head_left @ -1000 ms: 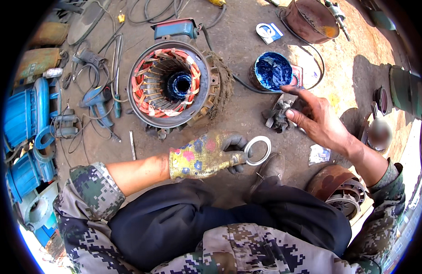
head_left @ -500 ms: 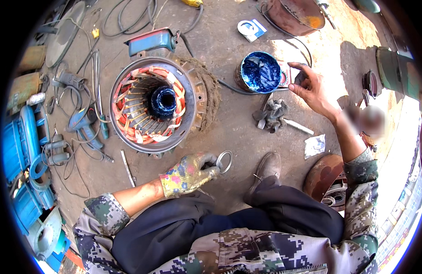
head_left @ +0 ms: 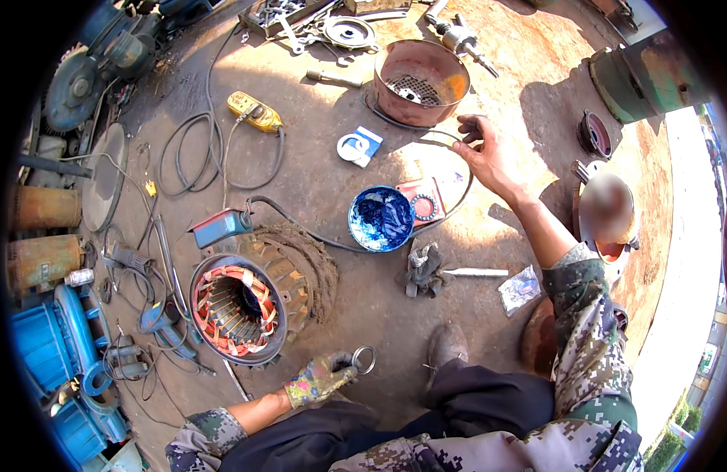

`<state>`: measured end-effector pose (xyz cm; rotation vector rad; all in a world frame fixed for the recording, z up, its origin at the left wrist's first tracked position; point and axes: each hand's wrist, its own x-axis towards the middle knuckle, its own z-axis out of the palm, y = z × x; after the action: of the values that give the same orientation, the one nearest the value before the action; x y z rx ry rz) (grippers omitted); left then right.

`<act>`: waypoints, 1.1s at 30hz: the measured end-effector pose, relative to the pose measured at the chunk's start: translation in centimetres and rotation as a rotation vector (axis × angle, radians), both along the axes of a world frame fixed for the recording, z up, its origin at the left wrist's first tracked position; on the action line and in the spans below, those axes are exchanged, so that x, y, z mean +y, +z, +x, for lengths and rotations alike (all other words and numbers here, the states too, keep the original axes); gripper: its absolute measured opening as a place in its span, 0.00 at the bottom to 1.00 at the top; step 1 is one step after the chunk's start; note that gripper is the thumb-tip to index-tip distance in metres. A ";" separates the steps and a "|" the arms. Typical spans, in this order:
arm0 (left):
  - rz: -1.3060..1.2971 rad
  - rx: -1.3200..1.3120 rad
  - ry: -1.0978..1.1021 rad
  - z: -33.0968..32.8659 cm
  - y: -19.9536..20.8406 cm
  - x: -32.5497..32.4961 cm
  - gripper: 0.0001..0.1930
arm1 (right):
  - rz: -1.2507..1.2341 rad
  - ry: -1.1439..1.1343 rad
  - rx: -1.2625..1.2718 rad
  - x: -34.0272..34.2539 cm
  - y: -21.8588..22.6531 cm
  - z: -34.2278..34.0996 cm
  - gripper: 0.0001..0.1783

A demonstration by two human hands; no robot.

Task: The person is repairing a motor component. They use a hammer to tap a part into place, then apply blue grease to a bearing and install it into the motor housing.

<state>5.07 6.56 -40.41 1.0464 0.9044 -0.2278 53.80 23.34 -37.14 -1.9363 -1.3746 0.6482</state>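
My left hand [head_left: 320, 381], in a stained, paint-spotted glove, pinches a thin metal ring [head_left: 364, 360] at its edge, in front of my knees. My bare right hand [head_left: 488, 157], its fingertips dark, reaches forward over the floor with fingers and thumb apart and nothing visible between them. It is just this side of a rusty brown pan [head_left: 421, 105]. Between the hands stands a round tub [head_left: 381, 219] of dark blue grease. Beside the tub a bearing [head_left: 424, 208] lies on a red and white box. To the left rests a motor stator [head_left: 278, 315] with red-wrapped windings and blue grease inside.
A dark rag or glove [head_left: 424, 269], a white stick [head_left: 475, 272] and a plastic packet [head_left: 521, 291] lie nearer me. A yellow switch box [head_left: 255, 112] with looped cable sits at far left. A blue drill [head_left: 165, 324] and blue motor housings [head_left: 53, 334] occupy the left.
My view has tilted forward, so the floor things sit lower in it. My right hand has moved forward from beside the grease tub toward the brown pan. My left hand keeps the ring.
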 end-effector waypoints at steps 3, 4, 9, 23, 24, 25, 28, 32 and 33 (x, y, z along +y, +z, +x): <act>-0.050 0.031 0.041 0.3 0.3 0.3 0.12 | 0.231 0.020 -0.230 3.7 -1.0 0.9 0.30; -0.059 0.039 0.050 0.5 0.1 0.3 0.12 | 0.246 0.001 -0.220 4.8 -1.3 1.6 0.30; -0.002 0.057 0.015 1.1 0.0 0.6 0.13 | 0.226 0.091 -0.287 9.5 -1.9 4.1 0.28; -0.074 0.142 0.127 1.9 0.9 1.0 0.10 | -0.205 0.265 -0.018 9.3 -1.4 4.6 0.22; -0.063 0.132 0.113 2.0 0.6 1.2 0.10 | -0.233 0.301 -0.184 10.2 -1.9 5.6 0.24; -0.039 0.139 0.082 1.8 0.4 1.1 0.10 | -0.257 0.343 -0.348 11.4 -3.0 6.3 0.27; 0.021 0.129 0.009 2.8 0.0 1.7 0.09 | -0.441 0.416 -0.591 15.0 -6.9 9.2 0.36; -0.017 0.116 0.106 2.5 0.6 0.9 0.08 | -0.549 0.455 -0.678 15.9 -8.1 5.5 0.29; -0.040 0.099 0.136 2.5 0.5 0.7 0.08 | -0.547 0.437 -0.694 15.9 -8.5 5.4 0.29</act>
<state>7.57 7.24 -39.91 0.9390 1.0528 -0.1845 59.20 39.27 -45.60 -2.4443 -2.2805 0.6165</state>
